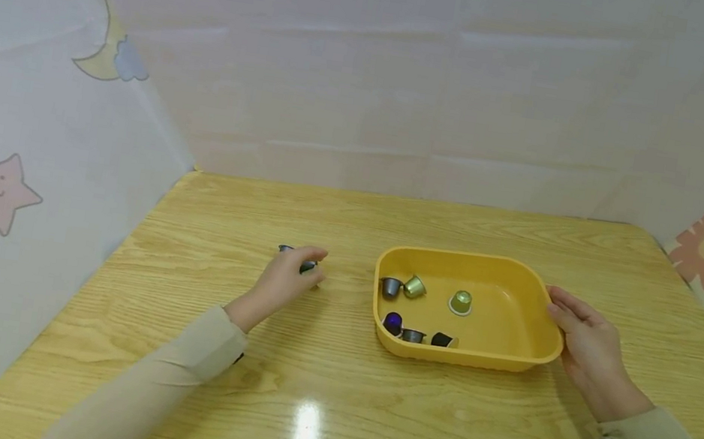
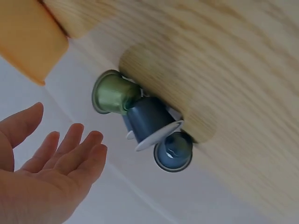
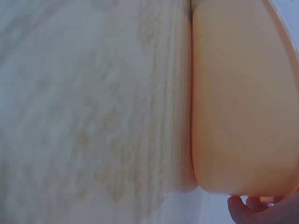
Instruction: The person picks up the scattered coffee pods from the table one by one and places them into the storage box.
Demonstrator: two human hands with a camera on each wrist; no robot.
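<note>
Several coffee capsules stand and lie in a small cluster on the table. The left wrist view has a green capsule point(image 2: 113, 93), a dark grey capsule point(image 2: 148, 122) and a blue capsule point(image 2: 174, 151); another is mostly hidden behind them. Just beside this cluster is my left hand point(image 1: 281, 279), its fingers loosely bent with a gap to the capsules and nothing held. It covers most of the cluster in the head view. My right hand point(image 1: 593, 354) grips the right end of a yellow plastic basin point(image 1: 508, 363) by its rim.
Inside the basin are a grey capsule point(image 1: 391, 288), two green capsules point(image 1: 414, 286), a purple capsule point(image 1: 393, 323) and a few dark ones along the near wall. The wooden table point(image 1: 363, 418) meets a pale cloth backdrop point(image 1: 370, 101) behind and at the sides.
</note>
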